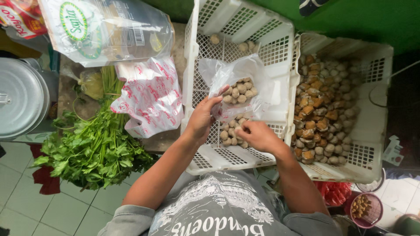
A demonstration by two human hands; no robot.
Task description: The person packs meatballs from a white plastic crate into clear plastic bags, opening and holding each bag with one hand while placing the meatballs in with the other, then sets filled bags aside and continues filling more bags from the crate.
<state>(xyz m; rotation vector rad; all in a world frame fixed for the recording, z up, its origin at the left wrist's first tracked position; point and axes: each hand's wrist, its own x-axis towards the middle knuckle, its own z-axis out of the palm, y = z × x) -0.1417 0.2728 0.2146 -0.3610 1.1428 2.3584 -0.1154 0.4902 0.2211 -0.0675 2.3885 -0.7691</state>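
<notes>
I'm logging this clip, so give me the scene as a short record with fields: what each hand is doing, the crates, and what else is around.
left hand: holds open a clear bag partly filled with pale balls
right hand: fingers pinch balls over the near crate
near crate: white, slotted, a few balls left inside
far crate: white, heaped with balls and brown cubes
greens: leafy bunch, left of the crates
printed bag: white and red, beside the greens
lid: metal, at far left
bowl: pink, lower right, brown pieces inside
</notes>
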